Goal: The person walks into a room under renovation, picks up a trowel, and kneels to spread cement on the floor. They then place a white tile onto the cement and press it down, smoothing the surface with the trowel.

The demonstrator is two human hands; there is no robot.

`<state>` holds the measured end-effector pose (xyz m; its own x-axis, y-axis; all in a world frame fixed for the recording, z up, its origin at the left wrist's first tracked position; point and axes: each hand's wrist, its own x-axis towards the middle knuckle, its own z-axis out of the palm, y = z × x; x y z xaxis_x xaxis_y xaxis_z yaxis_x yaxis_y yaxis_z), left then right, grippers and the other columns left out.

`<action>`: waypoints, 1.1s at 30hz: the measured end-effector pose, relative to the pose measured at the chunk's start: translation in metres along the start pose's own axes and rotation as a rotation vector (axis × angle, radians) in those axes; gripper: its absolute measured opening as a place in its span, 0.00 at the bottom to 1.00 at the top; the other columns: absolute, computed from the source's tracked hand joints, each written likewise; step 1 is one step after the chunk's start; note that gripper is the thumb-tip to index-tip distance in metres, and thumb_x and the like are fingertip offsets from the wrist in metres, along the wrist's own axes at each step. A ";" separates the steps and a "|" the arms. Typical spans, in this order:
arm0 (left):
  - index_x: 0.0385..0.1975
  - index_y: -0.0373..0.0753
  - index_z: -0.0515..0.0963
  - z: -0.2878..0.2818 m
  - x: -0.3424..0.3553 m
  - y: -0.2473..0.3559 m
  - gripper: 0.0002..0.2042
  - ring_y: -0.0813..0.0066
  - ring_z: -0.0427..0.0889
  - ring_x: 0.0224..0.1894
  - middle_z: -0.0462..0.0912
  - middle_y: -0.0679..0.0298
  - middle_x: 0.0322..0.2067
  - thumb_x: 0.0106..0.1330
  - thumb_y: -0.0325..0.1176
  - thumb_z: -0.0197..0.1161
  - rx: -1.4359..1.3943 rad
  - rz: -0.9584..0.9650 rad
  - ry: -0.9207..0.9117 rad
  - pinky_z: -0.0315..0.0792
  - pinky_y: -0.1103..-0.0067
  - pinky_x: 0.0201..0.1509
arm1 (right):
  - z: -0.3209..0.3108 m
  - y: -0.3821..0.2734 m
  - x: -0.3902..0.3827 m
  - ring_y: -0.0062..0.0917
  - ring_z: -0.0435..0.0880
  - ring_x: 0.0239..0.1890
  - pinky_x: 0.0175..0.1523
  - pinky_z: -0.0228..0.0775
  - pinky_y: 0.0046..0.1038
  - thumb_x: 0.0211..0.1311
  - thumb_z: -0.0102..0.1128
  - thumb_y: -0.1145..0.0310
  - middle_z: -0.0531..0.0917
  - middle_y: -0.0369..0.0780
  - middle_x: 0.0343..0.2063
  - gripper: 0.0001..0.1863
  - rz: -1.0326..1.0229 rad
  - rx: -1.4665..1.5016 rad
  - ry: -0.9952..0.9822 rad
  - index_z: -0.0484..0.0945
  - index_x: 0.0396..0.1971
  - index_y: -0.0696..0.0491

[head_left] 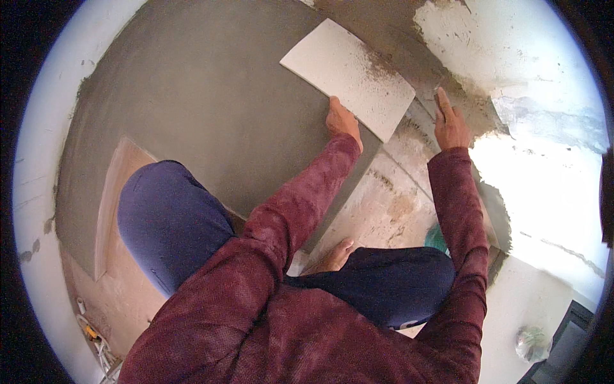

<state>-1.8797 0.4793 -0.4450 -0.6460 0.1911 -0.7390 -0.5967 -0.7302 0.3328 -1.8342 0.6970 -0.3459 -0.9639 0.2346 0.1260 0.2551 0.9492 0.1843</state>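
A white square tile (345, 70) with dark speckles on one corner lies tilted across the far edge of the smooth grey mortar bed (179, 102). My left hand (342, 120) grips the tile’s near edge from the lower left, thumb and fingers bent around it. To the right of the tile, beside the rough wall edge, my right hand (451, 126) is closed, index finger extended forward along a thin object that I cannot make out. My crossed legs and one bare foot are beneath my arms, at the near edge of the mortar.
Dusty floor tiles (384, 198) run right of the mortar. A patchy white wall (537, 166) borders the right. A green object (435, 237) sits behind my right forearm, a crumpled plastic bag (531, 342) at lower right, assorted tools (93, 333) at lower left.
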 end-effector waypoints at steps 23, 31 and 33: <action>0.67 0.35 0.50 0.000 0.000 -0.002 0.35 0.55 0.62 0.64 0.56 0.49 0.65 0.66 0.54 0.44 0.063 0.046 0.036 0.59 0.67 0.65 | 0.016 0.017 -0.019 0.38 0.82 0.34 0.35 0.74 0.41 0.62 0.54 0.57 0.78 0.37 0.32 0.27 0.062 -0.003 0.026 0.62 0.59 0.19; 0.66 0.32 0.50 0.002 -0.001 -0.003 0.35 0.54 0.61 0.65 0.56 0.49 0.65 0.67 0.53 0.44 0.050 0.048 0.025 0.57 0.67 0.67 | 0.007 0.020 -0.021 0.36 0.82 0.35 0.36 0.74 0.41 0.63 0.52 0.57 0.79 0.38 0.34 0.25 0.131 0.013 0.021 0.62 0.59 0.19; 0.66 0.32 0.50 0.002 0.000 -0.003 0.35 0.54 0.61 0.65 0.57 0.49 0.65 0.67 0.53 0.44 0.045 0.049 0.047 0.57 0.67 0.67 | 0.008 0.024 -0.019 0.37 0.82 0.35 0.36 0.74 0.41 0.63 0.52 0.58 0.79 0.39 0.35 0.26 0.062 -0.082 -0.059 0.62 0.59 0.19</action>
<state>-1.8789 0.4825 -0.4448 -0.6526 0.1235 -0.7475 -0.5859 -0.7079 0.3946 -1.8105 0.7173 -0.3519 -0.9481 0.3070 0.0825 0.3178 0.9126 0.2573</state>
